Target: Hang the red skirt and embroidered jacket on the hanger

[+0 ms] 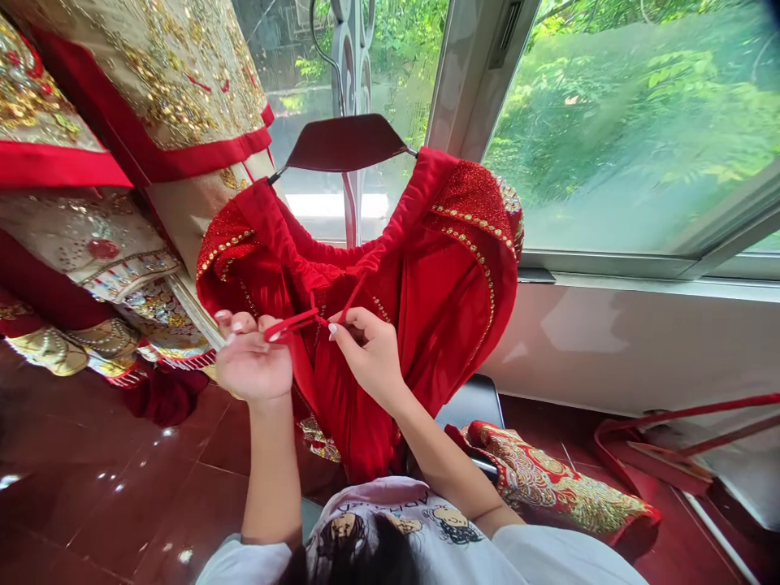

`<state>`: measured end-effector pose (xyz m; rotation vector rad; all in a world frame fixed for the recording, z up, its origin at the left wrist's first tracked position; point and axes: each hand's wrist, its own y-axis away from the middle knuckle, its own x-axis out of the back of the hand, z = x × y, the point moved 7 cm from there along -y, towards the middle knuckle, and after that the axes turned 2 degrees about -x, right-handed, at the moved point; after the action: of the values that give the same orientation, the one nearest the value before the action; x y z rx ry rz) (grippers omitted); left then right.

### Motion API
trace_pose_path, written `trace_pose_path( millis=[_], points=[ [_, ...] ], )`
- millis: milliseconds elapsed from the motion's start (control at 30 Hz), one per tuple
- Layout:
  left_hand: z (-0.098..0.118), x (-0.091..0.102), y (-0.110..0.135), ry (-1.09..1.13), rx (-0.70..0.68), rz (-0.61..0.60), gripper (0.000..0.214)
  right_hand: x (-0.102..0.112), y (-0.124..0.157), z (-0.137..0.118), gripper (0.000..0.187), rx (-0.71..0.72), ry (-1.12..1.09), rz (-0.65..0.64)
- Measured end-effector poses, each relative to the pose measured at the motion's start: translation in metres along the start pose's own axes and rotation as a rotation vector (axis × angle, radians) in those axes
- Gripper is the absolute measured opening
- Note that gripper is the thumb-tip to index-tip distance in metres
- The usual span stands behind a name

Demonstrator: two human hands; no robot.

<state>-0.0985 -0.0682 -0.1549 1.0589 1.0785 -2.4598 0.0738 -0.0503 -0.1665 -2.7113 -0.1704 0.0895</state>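
Observation:
A red garment (426, 301) with gold beaded trim hangs from a dark hanger (344, 142) in front of the window. At its gathered neckline, two red drawstrings (292, 322) cross and come together near the middle. My left hand (254, 357), palm turned up, has its fingers curled around a loop of the drawstring and pulls it to the left. My right hand (369, 349) pinches the drawstring close to the crossing, thumb against forefinger. The back of the garment and part of its lower end are hidden.
Beaded cream and red garments (183, 89) hang at the left. A folded embroidered red and gold cloth (548, 479) lies over a dark chair (478, 398) at the lower right. Beyond it is a red-framed object (664, 455). The window sill (639, 288) runs behind on the right.

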Motion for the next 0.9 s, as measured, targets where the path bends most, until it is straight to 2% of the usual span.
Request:
trace_pose_path(
  millis=[100,200,300,400,433,467,500,567,633,733,900],
  points=[
    [0.019,0.016,-0.009,0.167,-0.050,-0.025,0.026,0.003,0.001,0.000,0.015,0.026,0.062,0.048],
    [0.041,0.029,-0.017,0.091,-0.170,-0.078,0.019,0.006,0.000,0.003,0.014,0.055,0.126,0.106],
    [0.044,0.029,-0.022,-0.216,-0.224,-0.140,0.008,0.004,-0.002,0.004,0.013,0.091,0.175,0.117],
    [0.037,0.013,-0.022,-0.769,-0.386,-0.138,0.012,-0.004,-0.005,0.004,0.013,0.092,0.181,0.116],
    [0.028,0.004,-0.023,-0.936,-0.390,-0.165,0.013,-0.008,-0.006,0.005,0.013,0.088,0.177,0.115],
    [0.016,-0.003,-0.024,-1.055,-0.322,-0.217,0.015,-0.012,-0.006,0.005,0.013,0.088,0.178,0.114],
    [0.000,-0.008,-0.025,-1.107,-0.196,-0.288,0.020,-0.016,-0.007,0.004,0.013,0.094,0.184,0.110],
    [-0.029,-0.018,-0.022,-1.048,0.048,-0.421,0.031,-0.025,-0.008,0.002,0.013,0.130,0.216,0.100],
    [-0.044,-0.027,-0.018,-0.958,0.148,-0.473,0.035,-0.030,-0.010,0.000,0.012,0.168,0.255,0.094],
    [-0.050,-0.032,-0.015,-0.976,0.129,-0.444,0.035,-0.030,-0.013,0.001,0.011,0.159,0.255,0.078],
    [-0.042,-0.035,-0.016,-1.317,0.001,-0.496,0.030,-0.011,-0.009,-0.010,0.012,0.165,0.337,0.114]
  ],
)
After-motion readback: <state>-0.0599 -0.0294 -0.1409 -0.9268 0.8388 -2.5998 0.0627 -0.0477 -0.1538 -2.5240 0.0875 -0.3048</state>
